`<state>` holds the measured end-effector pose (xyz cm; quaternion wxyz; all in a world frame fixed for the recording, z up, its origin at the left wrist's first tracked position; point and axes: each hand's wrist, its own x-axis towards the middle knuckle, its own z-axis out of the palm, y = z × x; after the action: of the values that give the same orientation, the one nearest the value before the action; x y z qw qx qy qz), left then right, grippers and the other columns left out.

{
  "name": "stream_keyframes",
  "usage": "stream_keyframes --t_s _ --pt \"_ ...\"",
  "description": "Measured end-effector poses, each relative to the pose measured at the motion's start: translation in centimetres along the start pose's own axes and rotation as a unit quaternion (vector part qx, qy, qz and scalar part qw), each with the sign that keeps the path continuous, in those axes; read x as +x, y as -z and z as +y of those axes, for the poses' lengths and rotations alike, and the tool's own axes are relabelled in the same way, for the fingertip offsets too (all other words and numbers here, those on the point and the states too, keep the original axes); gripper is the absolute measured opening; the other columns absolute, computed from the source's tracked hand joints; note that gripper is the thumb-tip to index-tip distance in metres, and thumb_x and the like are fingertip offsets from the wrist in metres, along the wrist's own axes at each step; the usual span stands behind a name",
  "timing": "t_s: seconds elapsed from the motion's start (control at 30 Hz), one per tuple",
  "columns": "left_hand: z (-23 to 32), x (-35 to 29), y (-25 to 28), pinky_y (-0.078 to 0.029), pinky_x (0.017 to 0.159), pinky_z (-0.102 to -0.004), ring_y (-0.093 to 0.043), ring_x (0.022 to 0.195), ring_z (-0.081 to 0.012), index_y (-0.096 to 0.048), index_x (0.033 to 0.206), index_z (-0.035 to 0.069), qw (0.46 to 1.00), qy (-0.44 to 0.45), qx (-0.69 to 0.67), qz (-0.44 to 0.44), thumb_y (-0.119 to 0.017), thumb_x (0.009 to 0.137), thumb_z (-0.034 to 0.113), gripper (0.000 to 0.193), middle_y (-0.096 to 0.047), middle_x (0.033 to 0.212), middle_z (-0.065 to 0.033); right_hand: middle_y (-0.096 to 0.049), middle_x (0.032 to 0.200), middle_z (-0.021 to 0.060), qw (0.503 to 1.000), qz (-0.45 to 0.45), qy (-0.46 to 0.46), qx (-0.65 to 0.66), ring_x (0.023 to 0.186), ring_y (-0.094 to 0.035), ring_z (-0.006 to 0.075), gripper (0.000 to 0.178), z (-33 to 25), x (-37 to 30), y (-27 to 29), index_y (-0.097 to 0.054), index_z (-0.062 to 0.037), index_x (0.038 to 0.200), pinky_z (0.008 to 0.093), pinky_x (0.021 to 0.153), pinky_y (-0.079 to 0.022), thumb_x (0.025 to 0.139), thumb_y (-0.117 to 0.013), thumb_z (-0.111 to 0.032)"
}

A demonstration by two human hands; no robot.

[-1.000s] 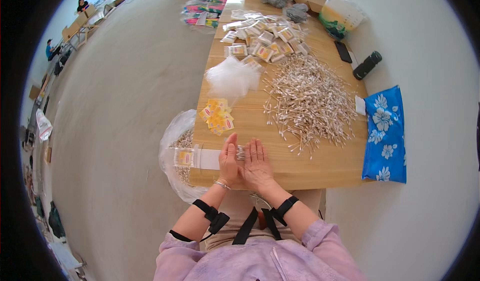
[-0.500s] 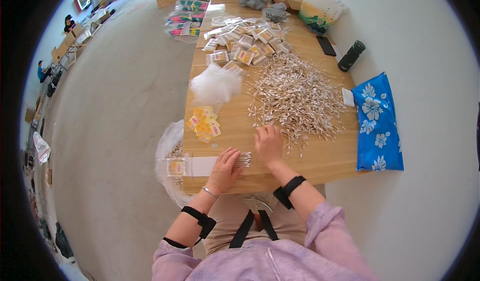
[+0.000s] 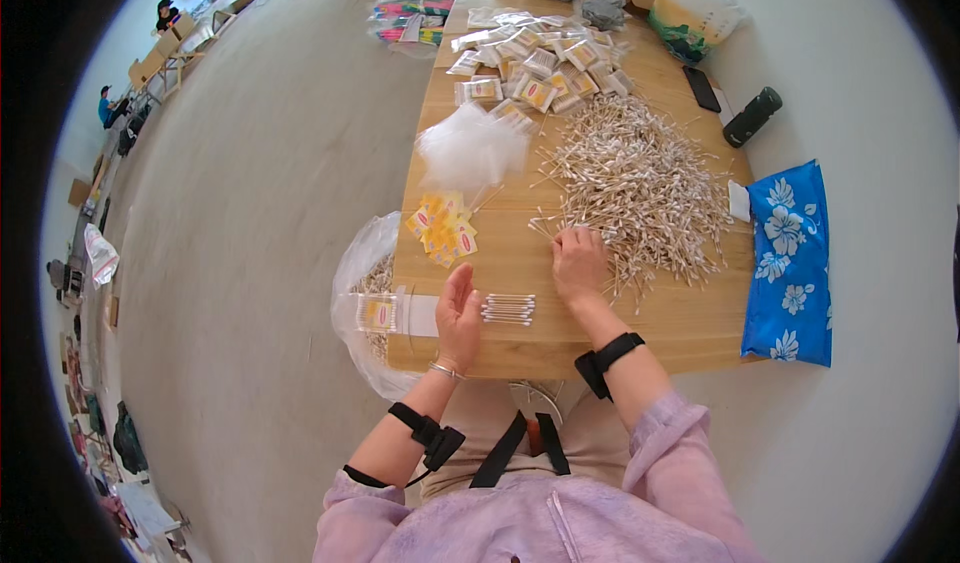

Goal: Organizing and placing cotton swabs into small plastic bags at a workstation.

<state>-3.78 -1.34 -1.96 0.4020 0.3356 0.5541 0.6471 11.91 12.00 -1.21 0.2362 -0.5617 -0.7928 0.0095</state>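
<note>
A neat row of cotton swabs [image 3: 510,309] lies side by side on the wooden table near its front edge. My left hand [image 3: 459,321] stands on edge at the left end of that row, fingers stretched out, holding nothing. To the right, my right hand [image 3: 580,266] is at the near left edge of a large heap of loose cotton swabs [image 3: 645,178]. Its fingers are curled downward on a few swabs whose tips poke out by the fingertips. Left of my left hand, a clear bag [image 3: 378,313] with swabs and a yellow card sits at the table's left edge by a white strip [image 3: 422,316].
Yellow cards [image 3: 442,228] and a stack of clear bags [image 3: 470,148] lie along the left side. Filled swab packs [image 3: 538,63] are piled farther back. A blue flowered pouch [image 3: 788,263], a dark bottle [image 3: 752,117] and a phone [image 3: 702,90] line the right. A plastic sack [image 3: 352,263] hangs at the left edge.
My left hand has lifted off the swab row and turned on edge at its left end, uncovering the row. My right hand has moved to the heap's edge. The view has shifted slightly.
</note>
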Motion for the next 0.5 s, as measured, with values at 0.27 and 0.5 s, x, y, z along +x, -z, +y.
stream_keyframes --t_s 0.27,0.5 --pt "0.2 -0.3 0.0 -0.032 0.110 -0.0318 -0.042 0.129 -0.0196 -0.041 0.135 -0.005 0.997 0.044 -0.045 0.042 -0.044 0.094 -0.001 0.042 -0.046 0.138 -0.0139 -0.059 0.089 0.0085 0.976 -0.127 0.133 0.114 0.090 -0.055 0.0266 0.011 -2.7 -3.3 2.5 -0.065 -0.0079 0.082 0.0393 0.081 -0.047 0.076 -0.068 -0.017" --pt "1.0 -0.1 0.5 -0.030 0.111 -0.0410 -0.041 0.129 -0.0337 -0.049 0.127 -0.003 0.908 -0.184 0.372 -0.059 -0.059 0.084 0.006 0.045 -0.049 0.133 -0.0188 -0.061 0.091 0.0102 0.987 -0.086 0.019 0.133 0.094 -0.058 0.0286 0.013 -3.5 1.0 1.3 -0.067 -0.0088 0.081 0.0393 0.081 -0.048 0.077 -0.070 -0.021"
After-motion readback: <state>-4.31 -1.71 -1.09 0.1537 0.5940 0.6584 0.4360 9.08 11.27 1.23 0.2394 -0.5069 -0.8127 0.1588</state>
